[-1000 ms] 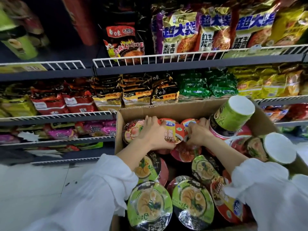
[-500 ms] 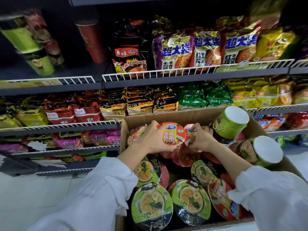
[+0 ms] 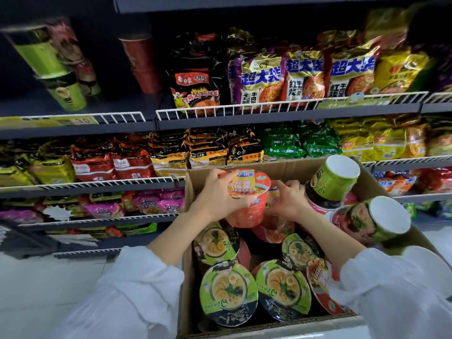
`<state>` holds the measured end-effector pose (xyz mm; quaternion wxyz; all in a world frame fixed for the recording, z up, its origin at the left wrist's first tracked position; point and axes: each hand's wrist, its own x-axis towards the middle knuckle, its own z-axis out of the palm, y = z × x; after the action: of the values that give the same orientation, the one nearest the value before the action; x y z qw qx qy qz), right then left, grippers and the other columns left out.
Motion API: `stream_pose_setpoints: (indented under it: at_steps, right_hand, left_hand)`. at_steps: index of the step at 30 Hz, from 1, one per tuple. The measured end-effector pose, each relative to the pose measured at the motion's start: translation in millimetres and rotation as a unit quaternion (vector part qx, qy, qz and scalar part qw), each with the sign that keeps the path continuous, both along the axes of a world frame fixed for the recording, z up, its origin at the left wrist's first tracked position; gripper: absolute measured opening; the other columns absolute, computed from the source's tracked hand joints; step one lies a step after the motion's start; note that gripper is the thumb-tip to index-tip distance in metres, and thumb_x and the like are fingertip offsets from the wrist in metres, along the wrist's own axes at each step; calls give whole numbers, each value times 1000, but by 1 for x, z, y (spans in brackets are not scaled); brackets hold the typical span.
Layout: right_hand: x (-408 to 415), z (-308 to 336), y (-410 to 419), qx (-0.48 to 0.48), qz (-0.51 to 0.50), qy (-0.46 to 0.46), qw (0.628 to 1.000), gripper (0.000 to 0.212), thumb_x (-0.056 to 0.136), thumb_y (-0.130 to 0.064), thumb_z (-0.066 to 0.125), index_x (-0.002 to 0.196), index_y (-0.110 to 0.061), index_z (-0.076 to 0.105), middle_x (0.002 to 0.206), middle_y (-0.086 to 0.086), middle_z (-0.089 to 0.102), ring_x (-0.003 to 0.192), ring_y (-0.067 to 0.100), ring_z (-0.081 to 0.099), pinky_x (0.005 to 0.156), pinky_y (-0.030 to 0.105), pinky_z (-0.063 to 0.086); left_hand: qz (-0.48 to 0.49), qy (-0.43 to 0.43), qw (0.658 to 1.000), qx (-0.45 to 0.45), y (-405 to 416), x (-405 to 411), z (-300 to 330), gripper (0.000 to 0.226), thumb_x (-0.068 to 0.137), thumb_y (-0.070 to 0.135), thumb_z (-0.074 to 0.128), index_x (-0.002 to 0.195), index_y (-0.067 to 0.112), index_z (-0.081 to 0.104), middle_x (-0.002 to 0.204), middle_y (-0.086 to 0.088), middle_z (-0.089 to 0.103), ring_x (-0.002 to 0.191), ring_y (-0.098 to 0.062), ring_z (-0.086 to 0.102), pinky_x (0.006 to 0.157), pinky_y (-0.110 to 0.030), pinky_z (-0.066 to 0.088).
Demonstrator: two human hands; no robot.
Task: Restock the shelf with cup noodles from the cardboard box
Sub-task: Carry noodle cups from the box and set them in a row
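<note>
Shelf unit (image 3: 281, 111) fills the upper view: wire-fronted tiers packed with noodle packets. On the top left tier I see tall green cups (image 3: 58, 79) stacked tilted, and a stack of red cups (image 3: 143, 64) beside them.

Cardboard box (image 3: 281, 167) sits below the shelves, flaps open, near the middle tier's front edge. Contents: noodle cups piled loosely. Two green-lidded bowls (image 3: 228, 292) lie lid-up at the near end, more green- and red-lidded ones behind them. Two tall green cups (image 3: 335, 177) lie on their sides at the right, white bases facing me.

Red noodle cup (image 3: 247, 199) is at the far end of the box, raised above the pile, upright with a slight tilt, lid facing me.

Left hand (image 3: 215, 194): sleeve pushed back, forearm reaching forward, grip clamped on the red noodle cup, fingers curled over the lid rim and thumb against its side.

Right hand (image 3: 289, 199): reaching in beside it, fingers curled round a second cup, mostly hidden behind the red one; I cannot tell that cup's colour for certain.
</note>
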<state>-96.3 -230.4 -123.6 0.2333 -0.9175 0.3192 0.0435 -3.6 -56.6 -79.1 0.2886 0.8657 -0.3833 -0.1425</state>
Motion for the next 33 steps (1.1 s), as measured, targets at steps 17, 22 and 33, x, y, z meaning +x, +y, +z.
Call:
stream_pose_setpoints:
  at_steps: [17,22,33]
  right_hand:
    - [138,139,125,-15,80,-274,958,61,78,-54,63,135,-35,49,151,5,32,139,29,21,111,45,26]
    - [229,156,170,-30,90,-325,941,59,78,-55,63,132,-34,52,150,0,34,140,24,21,112,41,25]
    - [432,169,196,-87,-24,-327,941,63,75,-61,63,125,-22,61,145,15,41,133,35,31,110,40,28]
  left_hand:
    - [266,-83,931,-238,123,143,90,68,69,45,77,124,15,51,127,-7,40,124,-18,37,95,-16,29]
    - [292,-91,912,-272,163,240,98,72,62,66,69,116,20,57,121,-6,51,116,-19,48,101,-30,41]
    - [243,-104,931,-251,181,400,136,71,67,58,71,125,25,48,130,-7,37,125,-19,36,95,-26,34]
